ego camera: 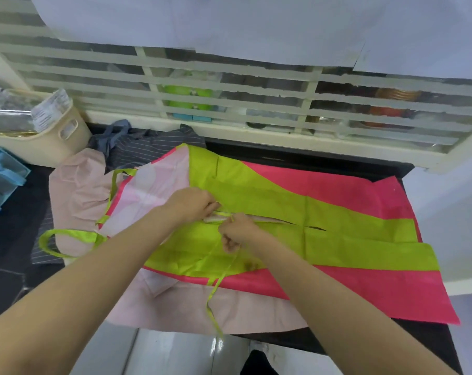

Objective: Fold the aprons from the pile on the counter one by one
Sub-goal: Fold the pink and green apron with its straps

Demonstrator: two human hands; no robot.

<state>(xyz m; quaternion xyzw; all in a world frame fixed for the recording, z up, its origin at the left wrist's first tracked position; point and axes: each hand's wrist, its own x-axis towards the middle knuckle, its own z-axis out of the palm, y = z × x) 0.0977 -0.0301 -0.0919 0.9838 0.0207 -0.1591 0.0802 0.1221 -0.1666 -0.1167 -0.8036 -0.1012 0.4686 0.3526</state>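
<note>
Where apron (297, 234) lies, black counter (324, 161) (slatted window (229, 85) behind).

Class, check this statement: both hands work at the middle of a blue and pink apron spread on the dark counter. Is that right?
Not quite. The head view shows the apron is lime green and pink, not blue. Left hand and right hand do work at its middle, on the dark counter.

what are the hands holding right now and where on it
Both hands pinch the green tie strap of the pink and green apron: left hand near its attached end, right hand further along.
</note>
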